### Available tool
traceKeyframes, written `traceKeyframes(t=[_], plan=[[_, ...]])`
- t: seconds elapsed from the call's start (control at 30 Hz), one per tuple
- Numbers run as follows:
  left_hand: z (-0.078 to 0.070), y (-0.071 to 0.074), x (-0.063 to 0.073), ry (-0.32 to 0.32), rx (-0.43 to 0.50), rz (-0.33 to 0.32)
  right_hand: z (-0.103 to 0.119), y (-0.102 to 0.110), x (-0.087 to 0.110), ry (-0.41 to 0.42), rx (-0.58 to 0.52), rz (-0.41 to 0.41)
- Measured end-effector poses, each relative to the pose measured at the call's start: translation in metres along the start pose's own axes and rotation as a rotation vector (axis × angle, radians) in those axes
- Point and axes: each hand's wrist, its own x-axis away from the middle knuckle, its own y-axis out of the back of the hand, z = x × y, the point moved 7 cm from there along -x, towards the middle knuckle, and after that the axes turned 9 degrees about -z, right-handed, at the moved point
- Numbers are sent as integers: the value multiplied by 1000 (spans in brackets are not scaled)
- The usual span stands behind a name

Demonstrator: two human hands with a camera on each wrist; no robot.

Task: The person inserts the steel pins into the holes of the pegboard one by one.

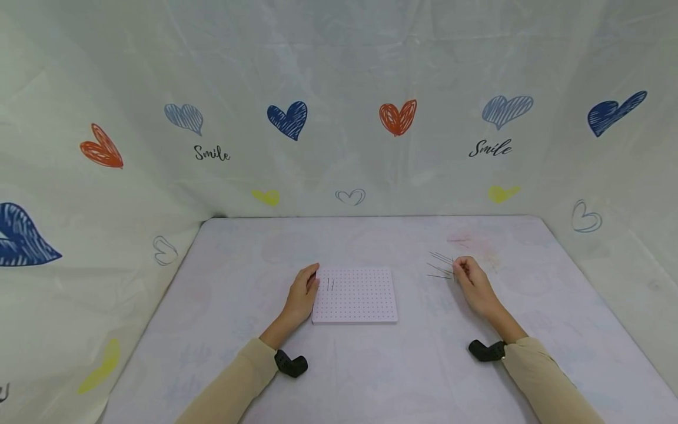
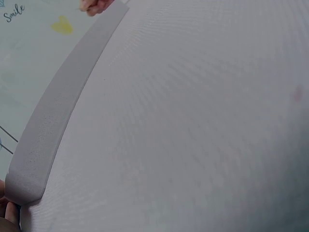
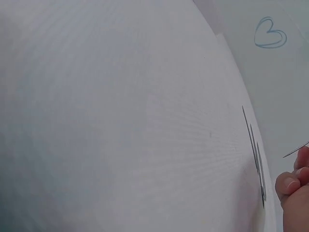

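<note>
A white square pegboard (image 1: 355, 315) with rows of small holes lies on the table; the left wrist view shows its thick side (image 2: 48, 130). Two thin metal needles (image 1: 328, 284) stand upright in it near its back left. My left hand (image 1: 302, 297) rests against the board's left edge, fingertips at the back left corner. To the right of the board, my right hand (image 1: 475, 287) pinches one needle (image 3: 295, 150) between thumb and fingertips. Several loose needles (image 3: 254, 145) lie on the table just left of that hand.
The white table (image 1: 360, 371) has faint coloured marks. White sheeting (image 1: 339, 59) printed with hearts and "Smile" hangs behind it and at the sides. A black wrist device (image 1: 291, 364) sits at the left cuff, another (image 1: 486, 351) at the right.
</note>
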Motion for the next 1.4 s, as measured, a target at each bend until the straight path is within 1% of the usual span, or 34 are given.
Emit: traceKeyframes(t=[0.3, 0.5, 0.6, 0.73, 0.8, 1.07, 1.13, 1.4], plan=[[-1, 1, 2, 10, 12, 2, 2, -1, -1, -42, -35, 6], [-1, 1, 3, 17, 22, 4, 1, -4, -2, -110, -75, 35], [-1, 1, 2, 12, 19, 3, 1, -3, -3, -117, -53, 22], [-1, 1, 2, 3, 16, 1, 4, -1, -3, -111, -11, 11], [0, 1, 2, -2, 13, 1, 9, -1, -3, -109, -17, 22], [0, 0, 1, -11, 9, 1, 50, 1, -2, -69, -57, 46], [-1, 1, 1, -16, 10, 1, 54, 1, -2, -61, -57, 47], [-2, 2, 1, -20, 9, 2, 66, -5, -5, 26, -93, 40]])
